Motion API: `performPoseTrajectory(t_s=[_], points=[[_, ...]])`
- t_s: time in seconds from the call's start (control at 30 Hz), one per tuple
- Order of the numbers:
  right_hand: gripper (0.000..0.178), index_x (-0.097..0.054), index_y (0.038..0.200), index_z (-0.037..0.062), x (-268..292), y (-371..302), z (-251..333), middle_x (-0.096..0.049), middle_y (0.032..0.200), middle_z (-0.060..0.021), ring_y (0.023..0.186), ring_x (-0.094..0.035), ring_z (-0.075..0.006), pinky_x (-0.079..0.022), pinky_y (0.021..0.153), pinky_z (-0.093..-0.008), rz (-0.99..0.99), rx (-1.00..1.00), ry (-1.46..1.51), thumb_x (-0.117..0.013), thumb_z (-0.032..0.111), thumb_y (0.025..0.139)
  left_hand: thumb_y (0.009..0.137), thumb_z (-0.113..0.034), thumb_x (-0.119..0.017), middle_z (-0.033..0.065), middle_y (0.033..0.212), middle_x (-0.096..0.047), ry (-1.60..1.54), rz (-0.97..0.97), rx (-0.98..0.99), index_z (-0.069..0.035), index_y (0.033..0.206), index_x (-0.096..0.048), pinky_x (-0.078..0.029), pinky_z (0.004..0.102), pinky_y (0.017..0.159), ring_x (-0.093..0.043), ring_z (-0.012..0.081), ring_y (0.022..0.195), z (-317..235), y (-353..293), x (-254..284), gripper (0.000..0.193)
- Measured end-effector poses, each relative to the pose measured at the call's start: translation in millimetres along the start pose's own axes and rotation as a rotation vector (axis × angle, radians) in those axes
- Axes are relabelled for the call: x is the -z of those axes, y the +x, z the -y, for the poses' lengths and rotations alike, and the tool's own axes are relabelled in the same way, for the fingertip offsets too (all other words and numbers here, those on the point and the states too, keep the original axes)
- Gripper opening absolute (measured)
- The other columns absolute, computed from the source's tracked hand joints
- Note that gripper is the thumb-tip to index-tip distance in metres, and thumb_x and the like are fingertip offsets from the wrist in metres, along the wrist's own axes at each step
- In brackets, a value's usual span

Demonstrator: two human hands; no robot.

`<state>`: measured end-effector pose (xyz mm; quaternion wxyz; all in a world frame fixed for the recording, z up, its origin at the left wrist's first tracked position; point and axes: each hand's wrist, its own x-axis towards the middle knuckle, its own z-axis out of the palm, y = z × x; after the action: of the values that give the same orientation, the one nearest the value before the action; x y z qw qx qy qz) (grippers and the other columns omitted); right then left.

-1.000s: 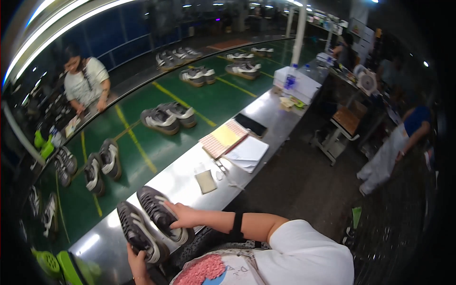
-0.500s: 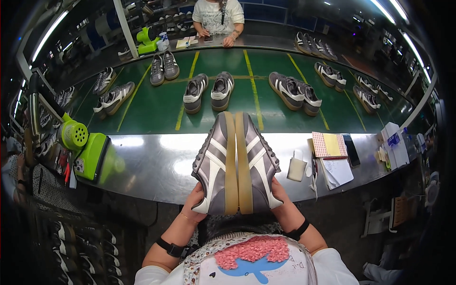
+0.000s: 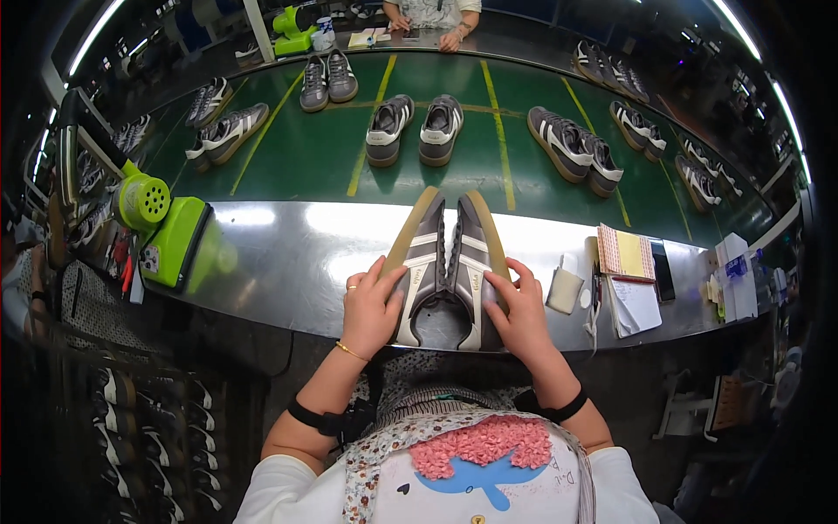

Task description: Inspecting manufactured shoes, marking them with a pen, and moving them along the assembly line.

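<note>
Two grey sneakers with white stripes and gum-coloured soles are held side by side over the near edge of the metal table. Their laced tops face each other and the soles point outward. My left hand grips the left sneaker, fingers on its sole and thumb toward the heel. The right sneaker is in my right hand, whose fingers lie along its sole and side. Both toes point away from me, and the heel openings are nearest to me.
Pairs of similar sneakers stand on the green conveyor belt beyond the metal table. A green blower-like machine is on the left. Notepads and a white box lie right. Across the belt sits another person.
The sneakers have been turned from sole-to-sole to tops facing each other, and lowered toward the table. My hands have shifted onto their outer sides. The view has tilted down.
</note>
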<state>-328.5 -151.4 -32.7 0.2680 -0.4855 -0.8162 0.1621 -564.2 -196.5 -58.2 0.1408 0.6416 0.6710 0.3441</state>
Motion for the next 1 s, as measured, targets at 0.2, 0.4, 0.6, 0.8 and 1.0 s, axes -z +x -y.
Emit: performPoseTrajectory(t_s=[0.2,0.4,0.6,0.8,1.0], points=[[0.036,-0.050,0.116,0.0069,-19,0,-24,-0.043,0.121,-0.0151,0.103,-0.045,-0.0311,-0.038,0.088,-0.0376,-0.100,-0.028,0.106,-0.054,0.014,0.081,0.088,-0.011,-0.047,0.0097,0.125,-0.047,-1.092,0.108,0.339,-0.001,0.126,-0.038,-0.037,0.0268,0.091,-0.045,0.0151,0.110,47,7,1,0.040],[0.052,-0.033,0.128,-0.0025,-27,1,-29,-0.044,0.120,-0.0228,0.112,-0.044,-0.0325,-0.035,0.094,-0.0359,-0.014,-0.197,0.330,-0.051,0.022,0.086,0.089,-0.016,-0.046,0.0089,0.119,-0.049,-1.223,0.157,0.404,-0.001,0.123,-0.044,-0.036,0.0264,0.092,-0.046,0.0153,0.107,60,3,-6,0.038],[0.052,-0.029,0.134,0.0083,-25,1,-26,-0.042,0.128,-0.0177,0.117,-0.042,-0.0269,-0.033,0.095,-0.0332,0.113,-0.399,0.634,-0.048,0.025,0.089,0.089,-0.020,-0.047,0.0074,0.114,-0.052,-1.179,0.198,0.405,-0.002,0.123,-0.045,-0.036,0.0255,0.091,-0.047,0.0145,0.104,67,5,1,0.039],[0.050,-0.027,0.137,0.0101,-23,3,-20,-0.043,0.127,-0.0104,0.114,-0.043,-0.0193,-0.035,0.094,-0.0302,0.131,-0.464,0.872,-0.043,0.027,0.092,0.093,-0.027,-0.041,0.0084,0.119,-0.050,-1.018,0.344,0.512,-0.006,0.131,-0.036,-0.039,0.0291,0.090,-0.047,0.0155,0.109,59,16,21,0.044],[0.041,-0.044,0.123,0.0070,-31,21,-4,-0.052,0.119,-0.0087,0.107,-0.052,-0.0233,-0.042,0.092,-0.0371,-0.032,-0.726,1.745,-0.034,0.035,0.094,0.095,-0.032,-0.030,0.0167,0.120,-0.049,-1.994,0.196,0.648,-0.005,0.124,-0.041,-0.044,0.0413,0.091,-0.052,0.0328,0.106,39,22,17,0.042]])
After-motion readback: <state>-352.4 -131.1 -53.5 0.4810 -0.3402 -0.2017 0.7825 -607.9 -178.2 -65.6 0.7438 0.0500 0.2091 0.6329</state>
